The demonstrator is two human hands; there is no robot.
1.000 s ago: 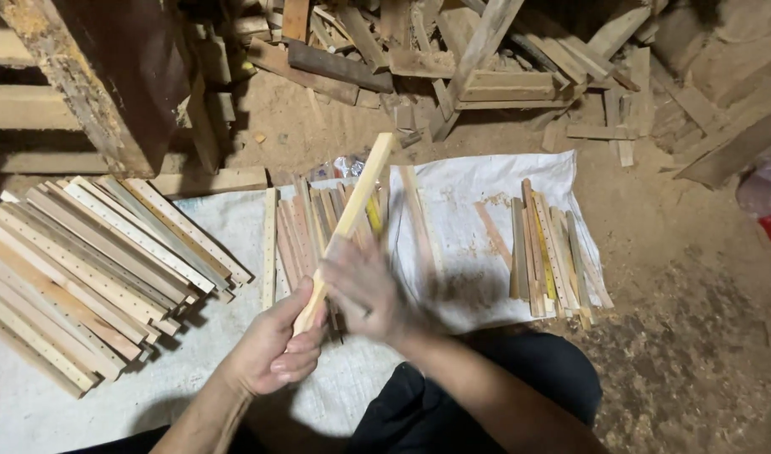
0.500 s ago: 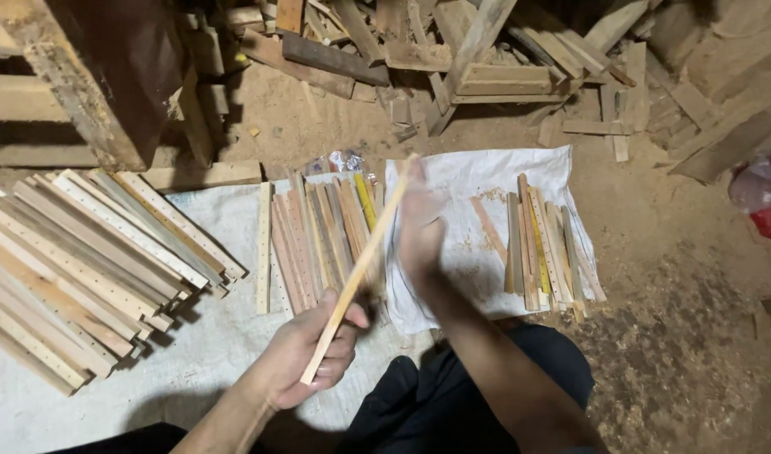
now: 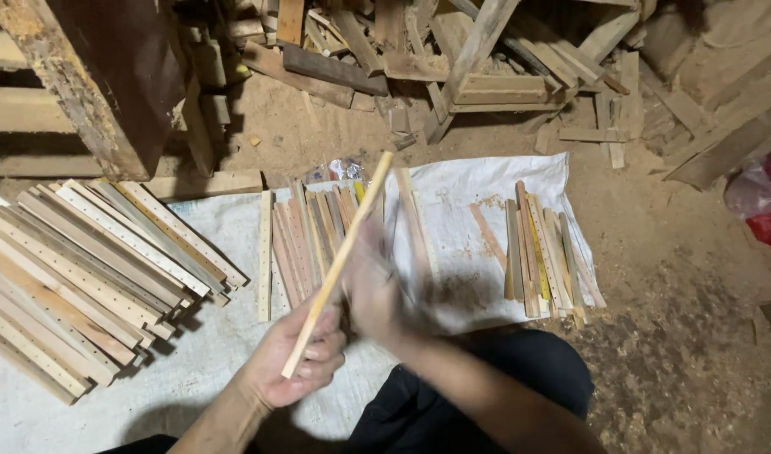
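My left hand (image 3: pixel 297 361) grips the lower end of a long pale wooden stick (image 3: pixel 339 261), which slants up and to the right over the white sheet (image 3: pixel 478 185). Blurred with motion, my right hand (image 3: pixel 373 290) sits against the stick's middle; what it holds cannot be made out. Beneath the stick lies a row of reddish and pale sticks (image 3: pixel 305 240) on the sheet.
A large stack of drilled wooden slats (image 3: pixel 82 269) lies at the left. A smaller bunch of sticks (image 3: pixel 541 252) rests on the sheet's right side. Scrap timber (image 3: pixel 453 59) is piled behind, a dark wooden post (image 3: pixel 99 76) stands upper left, and sawdust covers the ground to the right.
My right hand has slid back down along the stick from its upper part to its middle. The stick's tilt has shifted slightly; my left hand keeps its grip.
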